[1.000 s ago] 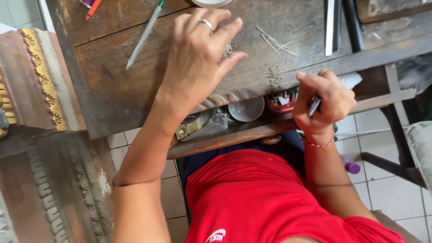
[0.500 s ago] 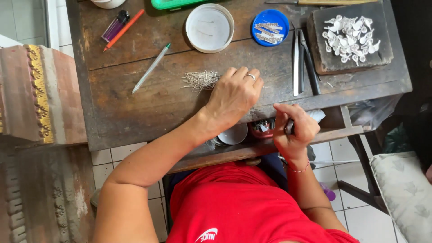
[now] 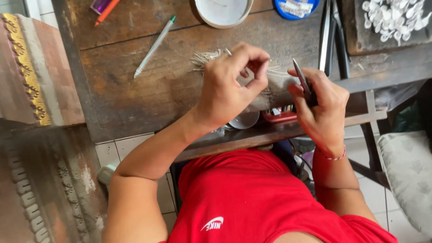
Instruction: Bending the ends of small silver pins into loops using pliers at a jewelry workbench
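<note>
Left hand [image 3: 227, 87] fingertips pinched together on something too small to tell, lifted off worn dark wooden bench [image 3: 135, 90] since half second earlier. Slim metal tweezers [image 3: 300, 77] clamped in right hand [image 3: 321, 105]. Pile of thin silvery wire bits [image 3: 204, 58] lay beneath fingers.

On the worn wooden workbench [image 3: 148, 96] lie one white pen with a green cap [image 3: 154, 46], one orange marker [image 3: 106, 11], one white round dish [image 3: 222, 11] and one blue lid [image 3: 296, 7]. A dark tray [image 3: 360, 42] at the bench's far right corner holds many small silver pieces [image 3: 393, 19] (too many to count).
</note>
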